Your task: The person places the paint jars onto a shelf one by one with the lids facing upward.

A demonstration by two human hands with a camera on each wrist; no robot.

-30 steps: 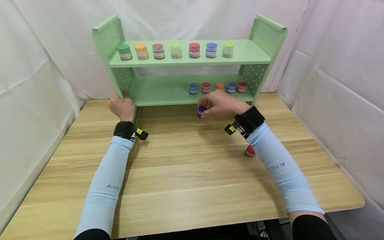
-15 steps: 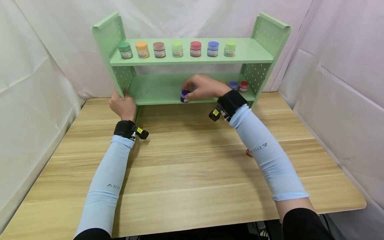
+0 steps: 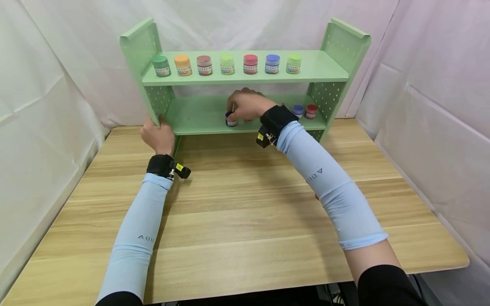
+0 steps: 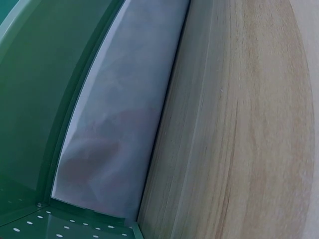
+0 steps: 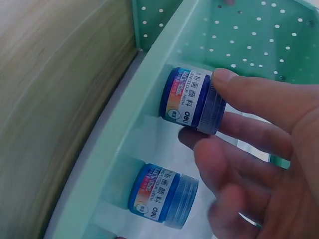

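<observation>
My right hand (image 3: pixel 249 104) pinches a small dark blue paint jar (image 5: pixel 184 97) between thumb and fingers, around its clear lid. In the head view the jar is at the front of the lower board of a green shelf (image 3: pixel 199 114). The right wrist view shows a lighter blue paint jar (image 5: pixel 162 194) standing beside it on the same board. Far to the left, my left hand (image 3: pixel 158 136) grips the lower front edge of the shelf's left side panel; its fingertips are partly hidden behind the panel. The left wrist view shows no part of that hand.
Several paint jars, among them a dark green one (image 3: pixel 161 66), line the upper board. A purple-blue jar (image 3: pixel 297 111) and a red jar (image 3: pixel 311 111) stand at the lower board's right end. The right sleeve (image 3: pixel 329 182) almost hides a jar on the wooden table (image 3: pixel 229 221).
My right hand has carried the dark blue jar from over the table, left and back, to the lower board. My left hand has stayed at the side panel.
</observation>
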